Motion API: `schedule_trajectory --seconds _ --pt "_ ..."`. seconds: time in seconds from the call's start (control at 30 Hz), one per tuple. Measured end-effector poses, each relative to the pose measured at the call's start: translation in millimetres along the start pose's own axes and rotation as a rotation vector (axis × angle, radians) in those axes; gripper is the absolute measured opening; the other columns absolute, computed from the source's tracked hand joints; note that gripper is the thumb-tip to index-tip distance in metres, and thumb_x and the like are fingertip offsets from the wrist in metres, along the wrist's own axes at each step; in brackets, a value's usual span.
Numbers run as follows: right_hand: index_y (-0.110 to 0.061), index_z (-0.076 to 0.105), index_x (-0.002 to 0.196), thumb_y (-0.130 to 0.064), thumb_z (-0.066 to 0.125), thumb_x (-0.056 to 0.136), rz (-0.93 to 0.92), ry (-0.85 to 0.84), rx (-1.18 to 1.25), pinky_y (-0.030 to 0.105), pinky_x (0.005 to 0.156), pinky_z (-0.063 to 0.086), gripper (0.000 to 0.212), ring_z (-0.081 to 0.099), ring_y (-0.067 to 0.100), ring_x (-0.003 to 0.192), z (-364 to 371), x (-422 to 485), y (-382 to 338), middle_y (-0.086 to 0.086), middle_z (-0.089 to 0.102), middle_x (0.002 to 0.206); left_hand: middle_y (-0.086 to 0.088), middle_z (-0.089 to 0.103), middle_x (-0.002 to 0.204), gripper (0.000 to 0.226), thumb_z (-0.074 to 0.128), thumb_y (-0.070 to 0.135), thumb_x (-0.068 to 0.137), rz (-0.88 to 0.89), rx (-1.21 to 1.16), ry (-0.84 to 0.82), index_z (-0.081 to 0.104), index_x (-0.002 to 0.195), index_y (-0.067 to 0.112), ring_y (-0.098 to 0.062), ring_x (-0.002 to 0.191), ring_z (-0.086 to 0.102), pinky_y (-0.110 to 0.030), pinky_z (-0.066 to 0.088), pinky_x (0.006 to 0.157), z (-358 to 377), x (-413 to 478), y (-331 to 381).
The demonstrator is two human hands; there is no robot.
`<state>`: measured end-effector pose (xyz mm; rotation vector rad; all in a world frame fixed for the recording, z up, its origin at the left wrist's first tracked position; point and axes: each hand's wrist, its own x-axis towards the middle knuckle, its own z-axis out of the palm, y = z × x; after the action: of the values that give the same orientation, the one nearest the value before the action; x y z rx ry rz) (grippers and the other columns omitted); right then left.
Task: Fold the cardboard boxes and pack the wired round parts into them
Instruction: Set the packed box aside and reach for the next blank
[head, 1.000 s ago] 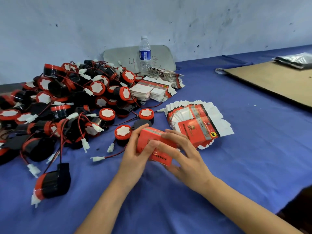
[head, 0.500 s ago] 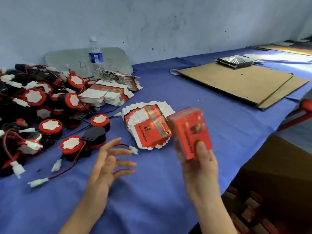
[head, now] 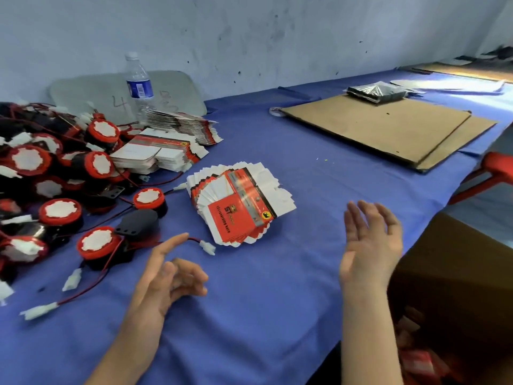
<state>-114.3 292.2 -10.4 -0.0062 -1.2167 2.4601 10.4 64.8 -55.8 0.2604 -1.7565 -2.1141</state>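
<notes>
- The left hand [head: 169, 276] hovers over the blue-covered desk [head: 263, 315], holding nothing. Its index finger is stretched out and the other fingers are loosely curled.
- The right hand [head: 369, 245] is raised near the desk's right edge, fingers straight and spread, and is also empty.
- A fanned stack of flat red-and-white box blanks [head: 238, 204] lies on the desk between and beyond the two hands.
- More stacks of blanks [head: 155, 154] sit further back, beside a water bottle [head: 138, 84].
- The pile of wired round parts [head: 55, 176], red-rimmed with white faces, covers the desk's left side.
- One white wire connector [head: 207, 247] lies just beyond the left index finger.
- A brown carton [head: 458, 273] stands off the desk's right edge, with blurred red boxes [head: 416, 365] inside.
- Flat cardboard sheets [head: 374, 126] lie at the far right.
</notes>
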Motion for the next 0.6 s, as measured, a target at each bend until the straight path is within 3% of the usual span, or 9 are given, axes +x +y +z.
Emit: schedule_trajectory --seconds 0.03,0.1,0.17,0.2,0.27,0.33,0.37,0.5,0.6 --pt "-0.026 0.055 0.105 -0.002 0.058 0.091 -0.041 -0.144 -0.222 0.022 0.094 0.045 0.028 0.059 0.006 0.11 10.6 0.3 2.7 -0.004 0.062 0.114 -0.014 0.067 0.066 0.038 0.032 0.032 0.087 0.003 0.014 -0.01 0.054 0.117 0.023 -0.024 0.055 0.064 -0.023 0.054 0.053 0.0 -0.3 -0.9" --pt "-0.04 0.048 0.126 -0.008 0.067 0.084 -0.15 -0.707 -0.905 0.032 0.116 0.017 0.056 0.02 0.004 0.143 28.1 0.0 17.5 -0.015 0.042 0.144 -0.014 0.067 0.068 0.037 0.037 0.036 0.09 0.006 0.017 -0.004 0.054 0.12 0.022 -0.025 0.057 0.064 -0.024 0.054 0.055 1.5 -2.9 2.3" --pt "-0.046 0.035 0.14 -0.018 0.069 0.081 -0.252 -1.15 -1.396 0.042 0.116 -0.01 0.074 -0.015 0.011 0.147 53.7 6.0 32.8 -0.016 0.011 0.159 -0.015 0.067 0.072 0.034 0.04 0.037 0.094 0.018 0.022 0.011 0.053 0.123 0.023 -0.026 0.061 0.063 -0.027 0.055 0.059 0.9 -4.8 3.2" --pt "-0.045 0.031 0.143 -0.02 0.068 0.081 -0.297 -1.275 -1.539 0.046 0.115 -0.011 0.077 -0.016 0.016 0.147 66.1 10.1 36.4 -0.013 0.003 0.161 -0.015 0.067 0.073 0.034 0.04 0.037 0.094 0.022 0.032 0.02 0.053 0.123 0.024 -0.026 0.062 0.064 -0.028 0.055 0.06 1.3 -5.1 3.8" --pt "-0.038 0.028 0.147 -0.019 0.067 0.083 -0.311 -1.433 -1.745 0.046 0.116 0.015 0.077 0.012 0.026 0.147 86.8 17.8 43.8 -0.005 0.009 0.161 -0.014 0.067 0.073 0.034 0.047 0.039 0.094 0.015 0.028 0.013 0.053 0.124 0.024 -0.026 0.062 0.064 -0.028 0.055 0.06 1.2 -6.0 6.9" --pt "-0.03 0.028 0.149 -0.02 0.07 0.082 -0.352 -1.516 -1.933 0.039 0.098 0.043 0.08 0.045 0.029 0.129 103.6 22.0 46.2 -0.001 0.03 0.154 -0.015 0.067 0.073 0.04 0.045 0.039 0.09 -0.001 0.018 0.002 0.053 0.125 0.022 -0.026 0.062 0.064 -0.028 0.054 0.06 1.2 -5.9 8.2" --pt "-0.027 0.029 0.148 -0.022 0.073 0.081 -0.401 -1.545 -2.013 0.037 0.091 0.048 0.08 0.051 0.028 0.122 109.6 22.5 47.0 0.0 0.038 0.149 -0.015 0.067 0.074 0.045 0.043 0.042 0.087 -0.005 0.011 0.001 0.052 0.125 0.022 -0.026 0.063 0.064 -0.028 0.054 0.061 0.9 -6.1 8.9" --pt "-0.022 0.036 0.144 -0.026 0.074 0.081 -0.608 -1.661 -2.186 0.032 0.081 0.049 0.074 0.058 0.026 0.112 121.3 25.0 48.6 0.003 0.054 0.135 -0.015 0.067 0.076 0.078 0.066 0.068 0.068 -0.02 -0.011 -0.009 0.052 0.127 0.019 -0.026 0.066 0.064 -0.028 0.054 0.062 2.1 -8.0 13.3" --pt "-0.022 0.036 0.145 -0.024 0.07 0.084 -0.617 -1.721 -2.219 0.029 0.068 0.041 0.071 0.058 0.024 0.105 126.8 29.4 42.8 0.006 0.055 0.129 -0.016 0.066 0.077 0.094 0.071 0.078 0.057 -0.02 -0.037 -0.015 0.053 0.127 0.018 -0.026 0.067 0.064 -0.029 0.054 0.063 2.7 -8.2 14.8"
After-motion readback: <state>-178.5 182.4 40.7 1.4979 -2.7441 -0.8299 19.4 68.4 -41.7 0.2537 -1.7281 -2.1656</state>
